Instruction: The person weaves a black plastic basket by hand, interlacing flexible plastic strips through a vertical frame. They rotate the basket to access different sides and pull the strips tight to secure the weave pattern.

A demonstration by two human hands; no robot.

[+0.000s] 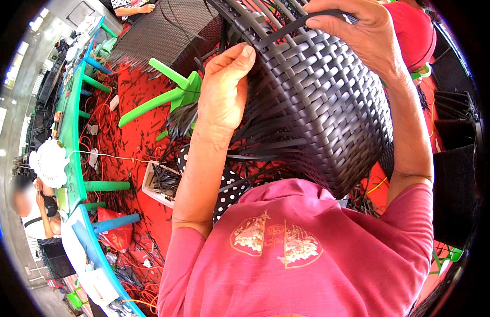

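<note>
A large dark wicker piece (329, 100), woven from flat glossy plastic strips, leans in front of me with its patterned side toward my right. My right hand (361, 26) is at its upper edge, pinching a flat dark strip (298, 25) between thumb and fingers. That strip slants down to the left, across the bare ribs, toward my left hand (228, 84). My left hand is closed at the left edge of the weave, thumb pressed on curled fingers; what lies inside its grip is hidden. Loose strip ends (271, 134) fan out below my left hand.
A bright green plastic stool (173, 95) lies tipped at left. A white crate (149, 182) of strip scraps stands by my left forearm. Scraps and orange cords litter the red floor (134, 105). Green and blue tables (70, 142) line the left; other people are at left, top and upper right.
</note>
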